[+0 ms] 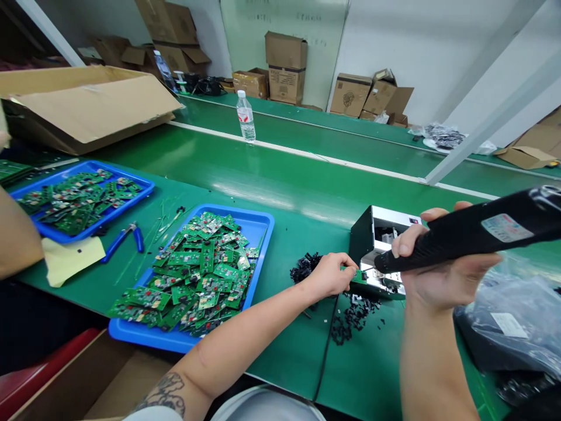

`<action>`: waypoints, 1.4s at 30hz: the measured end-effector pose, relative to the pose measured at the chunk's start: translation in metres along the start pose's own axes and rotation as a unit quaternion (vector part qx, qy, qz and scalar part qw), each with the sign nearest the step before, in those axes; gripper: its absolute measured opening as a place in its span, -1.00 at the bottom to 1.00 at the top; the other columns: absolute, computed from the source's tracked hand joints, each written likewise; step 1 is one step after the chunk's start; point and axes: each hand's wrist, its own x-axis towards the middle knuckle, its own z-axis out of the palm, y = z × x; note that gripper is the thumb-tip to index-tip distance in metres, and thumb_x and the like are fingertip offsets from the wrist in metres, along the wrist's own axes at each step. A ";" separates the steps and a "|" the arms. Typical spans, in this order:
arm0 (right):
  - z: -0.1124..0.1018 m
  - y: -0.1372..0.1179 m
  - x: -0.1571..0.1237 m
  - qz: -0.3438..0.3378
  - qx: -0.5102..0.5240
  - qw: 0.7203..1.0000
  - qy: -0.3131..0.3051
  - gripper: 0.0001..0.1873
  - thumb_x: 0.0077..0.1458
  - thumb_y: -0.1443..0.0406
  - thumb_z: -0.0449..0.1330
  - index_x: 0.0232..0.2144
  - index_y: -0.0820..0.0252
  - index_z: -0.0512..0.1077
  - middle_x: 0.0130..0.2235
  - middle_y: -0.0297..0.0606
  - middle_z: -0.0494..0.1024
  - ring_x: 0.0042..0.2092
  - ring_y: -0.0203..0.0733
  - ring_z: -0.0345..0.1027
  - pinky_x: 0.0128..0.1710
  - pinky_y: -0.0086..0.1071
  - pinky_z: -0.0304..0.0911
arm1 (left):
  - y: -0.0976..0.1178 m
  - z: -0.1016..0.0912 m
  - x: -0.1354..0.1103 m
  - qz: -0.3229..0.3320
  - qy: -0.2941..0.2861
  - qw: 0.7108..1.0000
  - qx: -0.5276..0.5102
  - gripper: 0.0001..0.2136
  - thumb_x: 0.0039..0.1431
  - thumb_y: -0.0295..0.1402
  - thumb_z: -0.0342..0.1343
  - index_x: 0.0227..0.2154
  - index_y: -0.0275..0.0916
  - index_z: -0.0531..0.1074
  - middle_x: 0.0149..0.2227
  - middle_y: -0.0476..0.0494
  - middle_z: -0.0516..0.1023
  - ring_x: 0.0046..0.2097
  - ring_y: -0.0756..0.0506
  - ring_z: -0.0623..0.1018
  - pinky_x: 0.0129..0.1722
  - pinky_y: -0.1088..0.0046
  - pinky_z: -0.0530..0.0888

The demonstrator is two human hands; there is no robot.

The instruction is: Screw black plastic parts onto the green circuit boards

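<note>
My left hand [332,273] pinches a small green circuit board [360,276] by its near end, in front of a black and silver box-shaped machine [363,235], which looks like a screw feeder. My right hand [442,282] is wrapped round a thick black electric screwdriver [471,229], its nose pointing left toward the board. The tip is hard to make out against the machine. Small black parts [350,320] lie scattered below the board, and a darker heap of them [304,268] sits behind my left wrist. Left of my forearm, a blue tray [264,231] holds a pile of similar boards.
Another blue tray [151,186] of boards stands at left, with blue-handled cutters [124,241] and yellow paper [70,260] nearby. Another person's arm [17,234] reaches in there. A water bottle [246,118] stands behind. Plastic-wrapped goods [517,327] lie at right.
</note>
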 end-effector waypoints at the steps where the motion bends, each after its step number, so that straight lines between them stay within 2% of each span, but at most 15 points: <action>1: -0.001 0.003 0.000 0.000 0.000 1.000 -0.003 -0.45 -0.04 -0.09 0.23 -0.06 0.05 0.45 -0.22 -0.29 0.48 -0.62 -0.30 0.30 -0.70 -0.31 0.15 | -0.001 0.000 0.001 0.001 -0.002 1.000 -0.003 -0.80 0.12 -0.33 0.00 -0.29 -0.29 0.47 -0.62 0.02 0.40 -0.56 0.02 0.45 -0.54 0.58 0.32; 8: -0.001 0.003 -0.001 0.016 -0.014 1.000 0.011 -0.42 -0.07 -0.12 0.23 -0.08 0.05 0.43 -0.23 -0.29 0.47 -0.62 -0.32 0.27 -0.69 -0.32 0.13 | -0.002 0.001 0.002 0.008 -0.003 1.000 -0.007 -0.80 0.13 -0.30 0.00 -0.30 -0.29 0.46 -0.60 0.01 0.40 -0.53 0.01 0.48 -0.53 0.59 0.34; 21: -0.004 0.005 -0.003 -0.001 0.002 1.000 -0.020 -0.43 -0.02 -0.11 0.21 -0.06 0.08 0.44 -0.22 -0.27 0.47 -0.61 -0.28 0.32 -0.71 -0.30 0.13 | 0.000 -0.002 -0.001 -0.009 -0.007 1.000 0.006 -0.77 0.12 -0.28 0.01 -0.28 -0.29 0.48 -0.62 0.01 0.42 -0.55 0.01 0.46 -0.51 0.57 0.34; 28: -0.005 0.007 -0.004 0.012 0.006 1.000 -0.021 -0.44 -0.03 -0.10 0.21 -0.06 0.06 0.43 -0.22 -0.28 0.46 -0.60 -0.29 0.32 -0.70 -0.30 0.18 | 0.001 -0.001 -0.001 0.000 0.005 1.000 0.011 -0.78 0.12 -0.30 0.01 -0.29 -0.30 0.49 -0.64 0.03 0.39 -0.57 0.02 0.44 -0.50 0.57 0.34; 42: 0.001 0.009 -0.009 0.021 -0.021 0.999 -0.016 -0.43 -0.05 -0.13 0.22 -0.08 0.04 0.44 -0.24 -0.28 0.45 -0.61 -0.34 0.27 -0.69 -0.35 0.17 | -0.004 0.001 0.003 0.012 0.010 1.000 0.003 -0.78 0.12 -0.30 0.01 -0.30 -0.30 0.49 -0.65 0.03 0.38 -0.58 0.03 0.42 -0.55 0.59 0.31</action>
